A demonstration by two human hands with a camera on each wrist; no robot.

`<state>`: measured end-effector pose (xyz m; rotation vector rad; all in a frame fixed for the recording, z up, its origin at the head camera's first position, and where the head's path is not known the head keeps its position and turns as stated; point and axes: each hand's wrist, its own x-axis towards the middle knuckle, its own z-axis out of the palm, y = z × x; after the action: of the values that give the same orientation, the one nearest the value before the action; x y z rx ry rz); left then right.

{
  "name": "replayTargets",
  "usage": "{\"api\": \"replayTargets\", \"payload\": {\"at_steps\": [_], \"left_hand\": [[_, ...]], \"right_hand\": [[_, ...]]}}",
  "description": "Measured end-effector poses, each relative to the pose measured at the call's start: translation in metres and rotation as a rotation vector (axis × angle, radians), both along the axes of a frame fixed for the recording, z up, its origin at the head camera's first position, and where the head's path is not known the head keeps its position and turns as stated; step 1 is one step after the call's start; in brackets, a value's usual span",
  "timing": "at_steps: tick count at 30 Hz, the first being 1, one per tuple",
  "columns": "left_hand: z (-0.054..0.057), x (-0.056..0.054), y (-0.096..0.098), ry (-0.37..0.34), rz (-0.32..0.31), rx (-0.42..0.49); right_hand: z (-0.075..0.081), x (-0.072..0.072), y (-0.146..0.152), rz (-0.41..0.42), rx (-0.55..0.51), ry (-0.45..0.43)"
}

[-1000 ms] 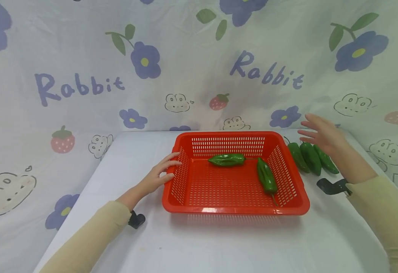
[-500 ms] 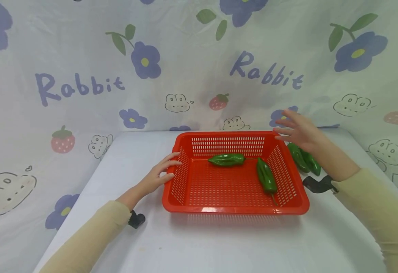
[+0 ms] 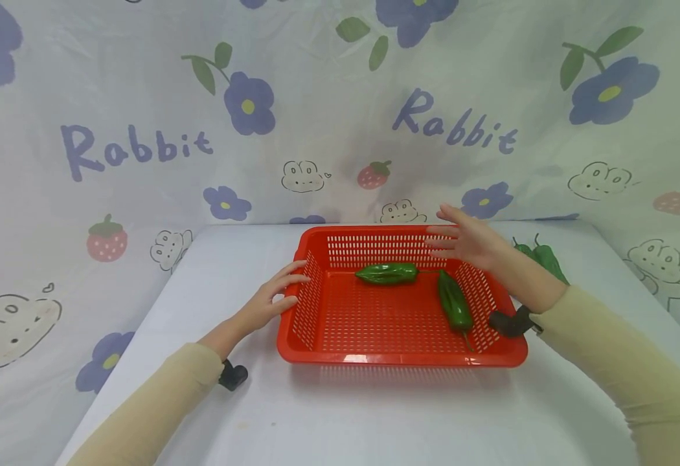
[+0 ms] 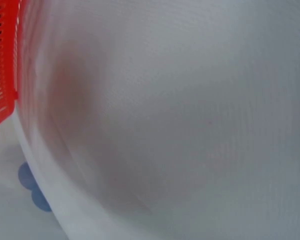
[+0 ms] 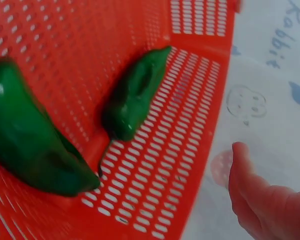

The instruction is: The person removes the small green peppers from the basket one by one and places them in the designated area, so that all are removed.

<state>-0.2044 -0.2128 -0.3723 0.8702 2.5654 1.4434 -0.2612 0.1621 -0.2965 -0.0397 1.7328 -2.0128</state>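
A red plastic basket (image 3: 401, 360) with slotted walls stands on the white table. Two glossy green peppers lie inside: one (image 3: 388, 274) sideways near the back wall, the other (image 3: 455, 303) slanting along the right side. My left hand (image 3: 263, 303) rests on the basket's left rim with fingers loosely extended over it. Above the back right part of the basket hovers my right hand (image 3: 473, 241), fingers spread and nothing held. In the right wrist view, part of that hand (image 5: 262, 197) shows beyond the rim, with both peppers large at left.
More green peppers (image 3: 548, 260) lie on the table right of the basket, partly hidden behind the right forearm. A white cloth curtain (image 3: 328, 116) printed with flowers, rabbits and strawberries hangs behind the table. Black wrist cameras (image 3: 511, 321) sit on both wrists.
My right hand has moved left from over the loose peppers to above the basket, fingers staying spread. My left hand and the two peppers in the basket have not moved.
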Motion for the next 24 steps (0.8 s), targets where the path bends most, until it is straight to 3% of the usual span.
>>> {"api": "replayTargets", "payload": {"at_steps": [14,24], "left_hand": [[0.0,-0.002,-0.001,0.016,-0.018,-0.012],[-0.001,-0.002,-0.002,0.02,-0.025,-0.003]], "right_hand": [[-0.034,-0.004,-0.027,0.072,-0.029,-0.183],[-0.053,-0.001,-0.035,0.112,0.045,-0.268]]}}
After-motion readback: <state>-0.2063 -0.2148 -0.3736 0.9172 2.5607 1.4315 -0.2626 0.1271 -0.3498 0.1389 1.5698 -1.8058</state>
